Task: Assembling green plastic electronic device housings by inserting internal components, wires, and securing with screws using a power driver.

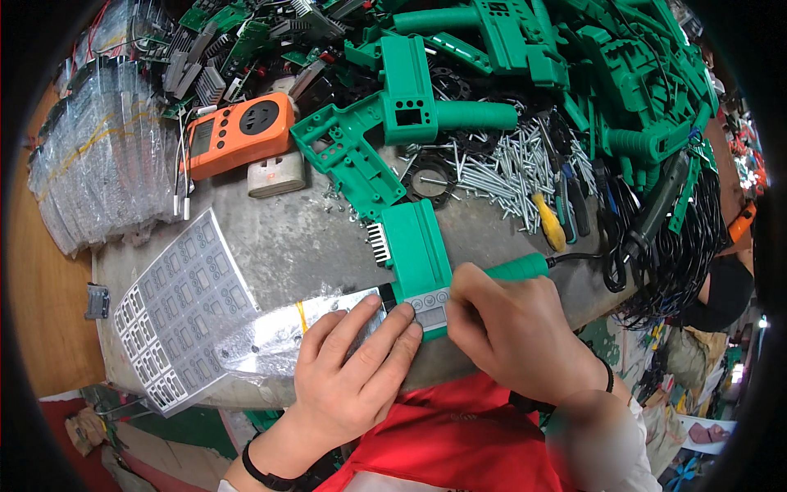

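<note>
One green hand tool [420,250] is shown in the head view, laid on the table [254,225] just beyond the hands, with its near end reached by both. The left hand [352,365] is laid flat and partly spread, its fingertips pressed where the housing is met by a silvery blade [275,332]; nothing is grasped by it. The right hand [516,328] is curled inward, with its bent fingers set beside the right end of a grey button panel [429,310] on the tool; how tightly it is closed, and whether anything is pinched, cannot be told. The tool's ribbed handle [518,268] is partly covered by the right hand, and from it a black cord is run to the right.

The blade is enclosed in a clear plastic sleeve [238,354], banded in yellow. At the far left, clear plastic packets [102,156] are stacked and bound with yellow bands; their contents cannot be made out. A sheet of grey stickers [184,316] is laid left of the sleeve. Beyond it, an orange meter [242,133] is propped near a pale socket block [276,175]. An open green shell half [361,168] is rested beyond the tool, its inner posts exposed. Loose screws [512,176] are heaped to the right, beside a yellow screwdriver handle [548,223].
</note>
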`<action>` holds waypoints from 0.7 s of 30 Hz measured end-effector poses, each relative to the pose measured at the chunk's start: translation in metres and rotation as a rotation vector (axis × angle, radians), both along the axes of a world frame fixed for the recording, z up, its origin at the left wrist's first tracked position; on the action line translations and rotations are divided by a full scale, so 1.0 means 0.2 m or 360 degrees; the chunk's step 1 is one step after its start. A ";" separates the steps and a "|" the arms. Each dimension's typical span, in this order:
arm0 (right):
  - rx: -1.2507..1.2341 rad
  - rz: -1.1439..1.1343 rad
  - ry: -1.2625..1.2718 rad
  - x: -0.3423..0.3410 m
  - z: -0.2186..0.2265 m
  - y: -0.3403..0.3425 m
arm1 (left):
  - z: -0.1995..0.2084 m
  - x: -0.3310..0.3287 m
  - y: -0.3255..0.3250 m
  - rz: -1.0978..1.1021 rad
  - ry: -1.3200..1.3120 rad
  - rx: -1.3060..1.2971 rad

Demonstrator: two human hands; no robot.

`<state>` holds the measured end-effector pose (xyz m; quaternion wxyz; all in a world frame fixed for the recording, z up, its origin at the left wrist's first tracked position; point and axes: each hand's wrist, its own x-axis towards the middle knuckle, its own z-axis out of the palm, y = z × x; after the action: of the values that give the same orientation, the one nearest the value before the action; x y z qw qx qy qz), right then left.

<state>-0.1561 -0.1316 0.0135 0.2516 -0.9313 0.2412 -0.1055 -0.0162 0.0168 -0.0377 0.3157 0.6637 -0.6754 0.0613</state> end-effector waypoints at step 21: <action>-0.0300 0.0088 -0.0061 -0.39 -0.04 -0.32 | 0.07 0.00 -0.05 0.0015 0.0209 0.0201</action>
<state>-0.2346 -0.1956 0.0047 0.1702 -0.9550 0.1995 -0.1387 -0.0156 0.0067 -0.0239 0.3164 0.6881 -0.6526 -0.0234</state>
